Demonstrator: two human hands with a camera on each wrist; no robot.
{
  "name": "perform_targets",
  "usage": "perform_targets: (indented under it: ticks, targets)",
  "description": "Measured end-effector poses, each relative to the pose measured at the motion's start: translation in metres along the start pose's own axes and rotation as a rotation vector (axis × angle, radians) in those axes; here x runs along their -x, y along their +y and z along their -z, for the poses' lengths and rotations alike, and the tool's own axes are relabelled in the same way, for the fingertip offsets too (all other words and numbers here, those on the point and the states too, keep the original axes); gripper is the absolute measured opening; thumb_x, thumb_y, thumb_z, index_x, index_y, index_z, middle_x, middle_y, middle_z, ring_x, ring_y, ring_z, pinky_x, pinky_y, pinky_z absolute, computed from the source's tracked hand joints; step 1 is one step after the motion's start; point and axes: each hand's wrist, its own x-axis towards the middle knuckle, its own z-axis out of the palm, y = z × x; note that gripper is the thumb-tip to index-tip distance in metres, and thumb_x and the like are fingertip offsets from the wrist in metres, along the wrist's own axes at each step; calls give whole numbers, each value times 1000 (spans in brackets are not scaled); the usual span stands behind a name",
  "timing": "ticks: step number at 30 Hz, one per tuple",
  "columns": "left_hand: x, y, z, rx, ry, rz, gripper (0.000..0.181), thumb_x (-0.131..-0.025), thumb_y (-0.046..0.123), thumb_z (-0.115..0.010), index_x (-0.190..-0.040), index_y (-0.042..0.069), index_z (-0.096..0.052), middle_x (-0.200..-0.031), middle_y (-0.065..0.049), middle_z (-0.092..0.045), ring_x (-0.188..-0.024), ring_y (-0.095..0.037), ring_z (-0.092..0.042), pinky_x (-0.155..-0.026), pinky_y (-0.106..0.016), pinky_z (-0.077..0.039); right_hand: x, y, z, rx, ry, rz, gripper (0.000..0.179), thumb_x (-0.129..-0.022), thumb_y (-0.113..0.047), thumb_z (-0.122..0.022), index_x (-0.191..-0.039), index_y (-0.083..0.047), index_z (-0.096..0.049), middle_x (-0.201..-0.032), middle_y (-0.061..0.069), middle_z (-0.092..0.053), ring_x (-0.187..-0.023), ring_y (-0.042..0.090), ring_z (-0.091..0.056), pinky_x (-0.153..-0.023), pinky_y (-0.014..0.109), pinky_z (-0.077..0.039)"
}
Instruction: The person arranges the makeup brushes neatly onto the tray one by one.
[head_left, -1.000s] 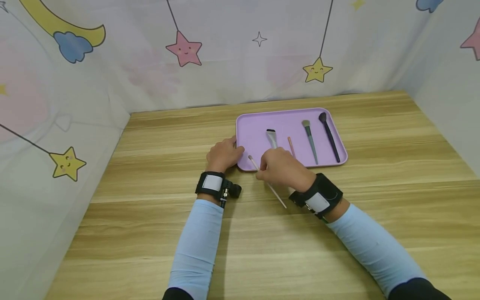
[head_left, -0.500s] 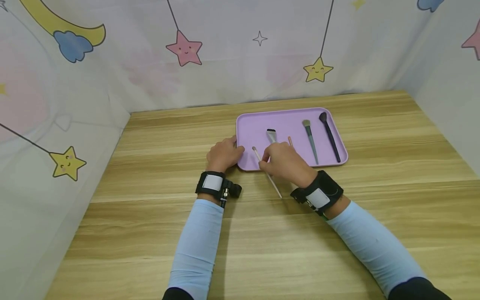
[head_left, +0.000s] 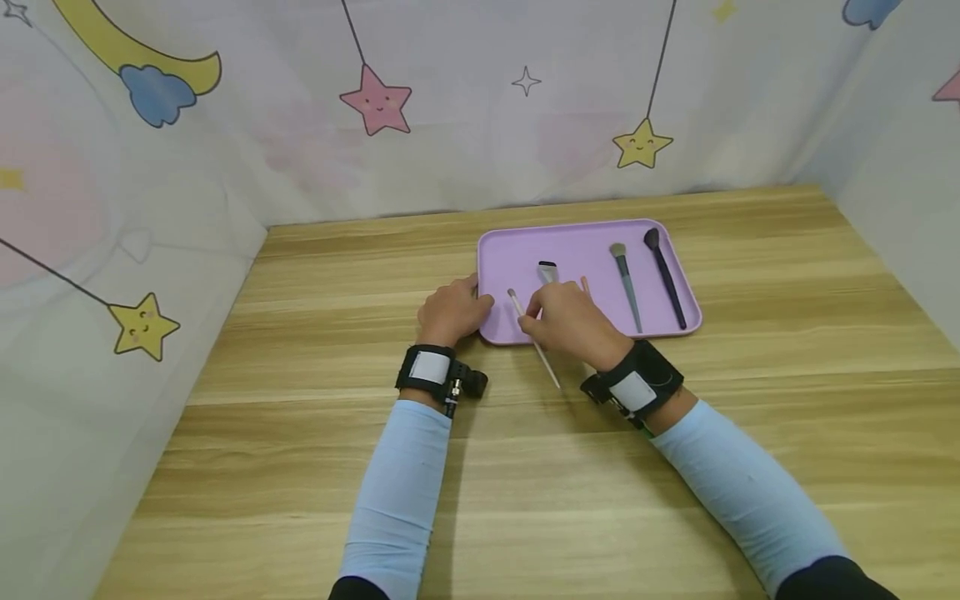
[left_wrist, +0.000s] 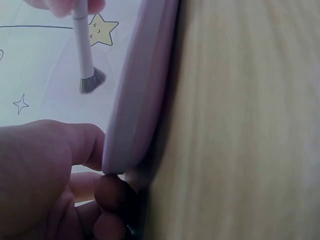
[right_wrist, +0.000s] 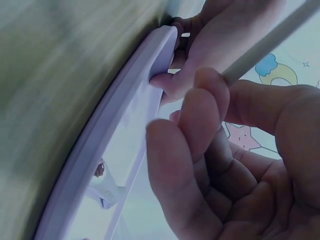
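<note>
My right hand [head_left: 570,318] pinches a thin white makeup brush [head_left: 543,363] between thumb and fingertips, over the tray's front left part. Its small dark bristle head, clear in the left wrist view on the white brush [left_wrist: 86,55], points away toward the back. The handle's tail slants past the tray's front edge. At the left front corner of the lilac tray [head_left: 517,242], my left hand [head_left: 455,312] grips the rim. In the left wrist view its thumb lies inside and the fingers [left_wrist: 112,192] curl against the outside.
On the tray lie a flat black-tipped brush [head_left: 548,271], a short orange-brown stick [head_left: 586,285], a green brush [head_left: 626,283] and a black brush [head_left: 666,279]. My right hand partly hides the first two. The wood-grain table [head_left: 337,275] meets a printed curtain [head_left: 450,167] behind.
My right hand has carried the white brush slightly forward over the tray, turning it a little more upright. The left hand keeps its grip on the rim. The head view has shifted slightly.
</note>
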Motion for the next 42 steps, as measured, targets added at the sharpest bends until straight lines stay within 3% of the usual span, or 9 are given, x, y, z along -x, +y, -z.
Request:
perform_targets:
  ticks: [7,15,19,23,26,29,32,38,42]
  targets:
    - [-1,4,3,1,1,-10,59,-96,39,-50,-153,23,-48,-140,-11,-59,-106,-32,-59,-82,-50,-47,-5,0,6,11,28,-10,20,-92,-20,-69,-84,-5,-79,-80,8,-72,-92,33,-67,-106,71,-22]
    - [-1,2,4,3,-3,-5,60,-96,39,-50,-153,23,-47,-139,-11,-59,-105,-32,-58,-82,-49,-46,-12,3,3,-46,42,-13,21,-92,-17,-68,-83,-2,-79,-55,-1,-62,-73,27,-63,-106,66,-27]
    - [0,-1,4,6,-1,4,59,-96,39,-50,-153,23,-48,-137,-11,-60,-105,-33,-58,-81,-49,-46,-18,5,-1,-56,41,-35,21,-92,-18,-69,-81,-3,-78,-64,2,-63,-81,29,-62,-107,70,-23]
    - [1,-2,3,9,7,3,58,-95,38,-50,-152,24,-50,-134,-11,-62,-105,-32,-59,-81,-50,-46,-24,6,-4,-55,43,-76,21,-92,-20,-69,-82,-4,-78,-72,5,-66,-82,29,-61,-105,69,-27]
    - [1,-2,1,9,9,1,58,-95,38,-50,-151,24,-51,-132,-10,-63,-104,-32,-59,-81,-50,-46,-26,6,-4,-50,39,-100,21,-93,-22,-69,-85,-4,-79,-71,3,-66,-80,27,-60,-99,62,-35]
    - [1,-1,1,4,7,2,58,-95,38,-50,-151,24,-50,-133,-10,-63,-103,-31,-59,-81,-49,-47,-27,7,-3,-49,28,-122,22,-93,-23,-68,-88,-3,-78,-68,2,-66,-74,25,-60,-84,50,-45]
    - [1,0,1,-3,4,-1,58,-96,39,-50,-152,24,-49,-135,-11,-62,-104,-31,-59,-81,-49,-47,-30,8,-4,-47,28,-136,23,-94,-23,-68,-89,-3,-78,-69,2,-67,-70,23,-59,-71,43,-45]
    - [1,0,1,-6,8,-7,58,-96,39,-51,-152,23,-49,-136,-11,-62,-106,-32,-60,-80,-49,-48,-37,13,-8,-56,37,-146,24,-94,-24,-67,-90,-3,-78,-70,3,-68,-73,23,-60,-73,45,-45]
    - [1,-1,0,-7,9,-8,58,-96,40,-51,-152,23,-50,-135,-11,-62,-105,-31,-59,-80,-49,-48,-41,15,-9,-58,46,-160,24,-94,-25,-67,-91,-3,-78,-72,4,-69,-70,23,-59,-66,40,-45]
